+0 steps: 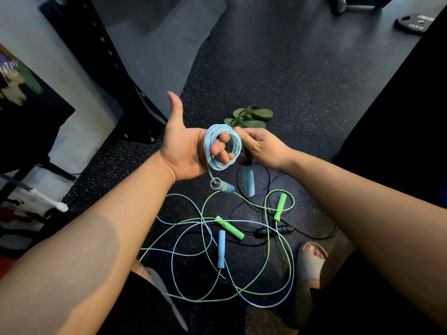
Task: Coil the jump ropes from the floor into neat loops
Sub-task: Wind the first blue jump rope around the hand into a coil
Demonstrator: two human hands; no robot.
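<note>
A light blue jump rope coil [216,143] is wound round the curled fingers of my left hand [183,146], palm up, thumb stuck out. One blue handle [226,187] dangles below the coil on a short length of rope. My right hand [260,146] pinches the coil's right side; the second blue handle [248,181] hangs beneath it. On the floor lie a tangled green rope with two green handles [229,228] [280,206], another loose blue rope with a blue handle [221,249], and a black rope [273,230].
Green sandals [250,116] lie on the speckled rubber floor beyond my hands. My foot in a grey slide [310,261] stands at the right of the tangle. A black rack upright [113,68] rises at the left, a weight plate [414,21] far right.
</note>
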